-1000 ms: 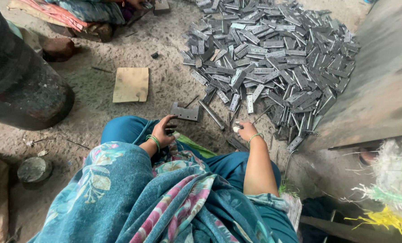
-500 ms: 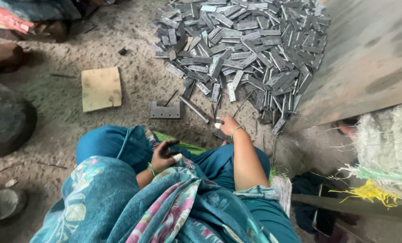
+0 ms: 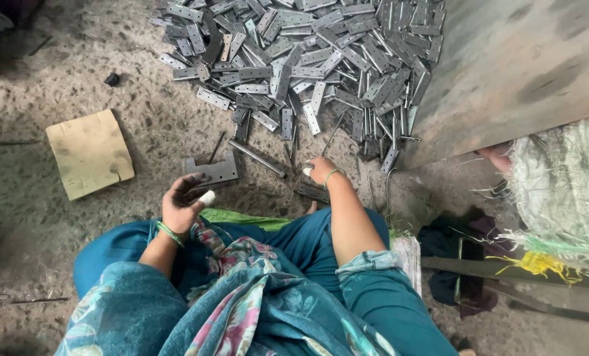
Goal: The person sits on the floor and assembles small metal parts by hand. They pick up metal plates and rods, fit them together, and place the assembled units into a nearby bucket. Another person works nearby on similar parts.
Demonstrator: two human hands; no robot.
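Note:
I sit on a dusty floor facing a big heap of flat grey metal hinge plates [image 3: 308, 59]. My left hand [image 3: 184, 203] is palm-up over my knee, fingers curled with blackened tips and a white wrap on one finger; whether it holds anything I cannot tell. Just beyond it lies a notched metal block [image 3: 212, 170]. My right hand [image 3: 319, 169] reaches down to the floor at the heap's near edge, fingers closed by a thin metal rod [image 3: 255, 157] and a dark plate [image 3: 311, 192]; its grip is hidden.
A tan square of cardboard [image 3: 89, 153] lies on the floor to the left. A grey slab [image 3: 525, 66] rises at the right, with a frayed woven sack [image 3: 561, 191] and dark cloth [image 3: 452, 257] beneath it. Thin rods lie scattered on the floor.
My left hand has drawn back from the notched block to my knee and turned palm-up. My right hand has stayed low at the heap's near edge. The view has shifted toward the heap.

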